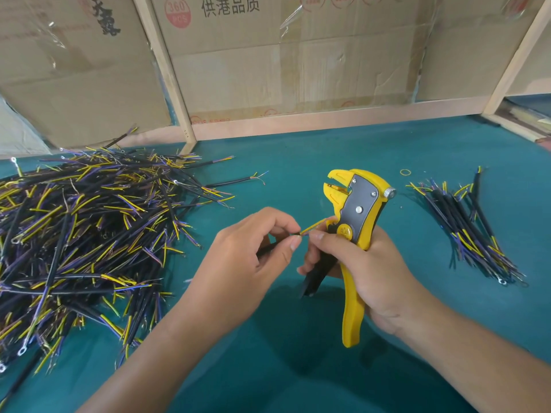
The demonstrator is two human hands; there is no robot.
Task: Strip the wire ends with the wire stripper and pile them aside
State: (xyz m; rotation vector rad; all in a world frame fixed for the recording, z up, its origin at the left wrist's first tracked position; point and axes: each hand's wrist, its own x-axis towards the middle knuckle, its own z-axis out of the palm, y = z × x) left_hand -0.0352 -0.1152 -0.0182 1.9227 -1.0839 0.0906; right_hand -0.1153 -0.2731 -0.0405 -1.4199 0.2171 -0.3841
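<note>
Two hands, the left hand (250, 251) and the right hand (369, 272), one yellow wire stripper (354, 222), one wire (310, 229) pinched between them, two heaps of cut wires, a large pile (83, 234) and a small pile (468, 231), and one rubber band (405, 172).

Readable text: cardboard only
Middle cardboard box (298, 55) reads "供港品质", red round stamp (177, 11) "360 PCS"; left cardboard box (74, 55) black brush characters, partly cut off.

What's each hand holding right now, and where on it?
Left hand pinches a wire just behind its yellow end. Right hand grips the wire stripper by its handles, its fingertips also touching the wire.
</note>
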